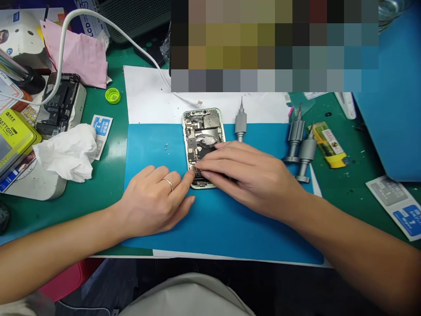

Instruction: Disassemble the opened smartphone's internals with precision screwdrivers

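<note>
An opened phone (201, 142) with its inner parts exposed lies upright on a blue mat (158, 219). At its lower left edge rests the index fingertip of my left hand (158, 197); the thumb is apart and the other fingers curl under. My right hand (250, 175) reaches over the phone's lower half from the right. Its thumb and fingertips are pinched together at the lower inner parts, and whatever they hold is too small or hidden. A grey precision screwdriver (241, 123) is just beyond my right hand, its tip pointing away and its lower end hidden.
Two more grey screwdrivers (307, 153) stand right of my hand, beside a yellow lighter-like item (329, 145). Tiny screws (166, 147) lie on the mat's left. At left are a crumpled tissue (67, 151), another opened phone (59, 103) and a green cap (112, 95). A white cable (108, 22) arches overhead.
</note>
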`<state>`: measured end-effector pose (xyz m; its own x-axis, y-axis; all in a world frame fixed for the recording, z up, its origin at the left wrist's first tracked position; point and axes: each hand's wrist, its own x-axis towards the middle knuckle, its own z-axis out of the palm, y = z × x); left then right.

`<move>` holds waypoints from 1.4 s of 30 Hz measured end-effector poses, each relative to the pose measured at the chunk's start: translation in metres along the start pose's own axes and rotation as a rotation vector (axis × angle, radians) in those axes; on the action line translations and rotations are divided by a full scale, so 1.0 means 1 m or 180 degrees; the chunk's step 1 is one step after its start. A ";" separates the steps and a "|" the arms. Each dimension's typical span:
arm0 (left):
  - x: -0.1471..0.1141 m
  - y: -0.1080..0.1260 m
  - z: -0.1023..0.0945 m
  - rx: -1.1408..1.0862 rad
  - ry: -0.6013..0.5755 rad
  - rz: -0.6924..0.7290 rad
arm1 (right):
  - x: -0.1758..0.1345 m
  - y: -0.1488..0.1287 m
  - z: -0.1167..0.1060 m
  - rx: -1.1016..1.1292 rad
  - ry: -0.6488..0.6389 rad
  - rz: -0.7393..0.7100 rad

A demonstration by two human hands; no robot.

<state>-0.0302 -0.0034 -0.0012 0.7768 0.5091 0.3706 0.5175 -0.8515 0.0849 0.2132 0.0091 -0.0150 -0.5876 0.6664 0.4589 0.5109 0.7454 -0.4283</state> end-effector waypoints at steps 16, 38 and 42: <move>0.002 0.002 0.000 0.0130 -0.0255 0.0070 | -0.003 -0.002 -0.001 -0.0063 0.0211 0.0208; 0.003 0.000 0.000 0.0046 -0.0224 0.0106 | -0.004 -0.003 -0.006 -0.0259 0.0099 0.0327; 0.003 0.000 0.000 0.0055 -0.0258 0.0097 | -0.002 -0.004 -0.007 -0.0230 0.0059 0.0316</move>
<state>-0.0279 -0.0017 0.0002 0.8184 0.4922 0.2965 0.4989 -0.8647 0.0585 0.2171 0.0046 -0.0088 -0.5206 0.7368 0.4315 0.6103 0.6745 -0.4155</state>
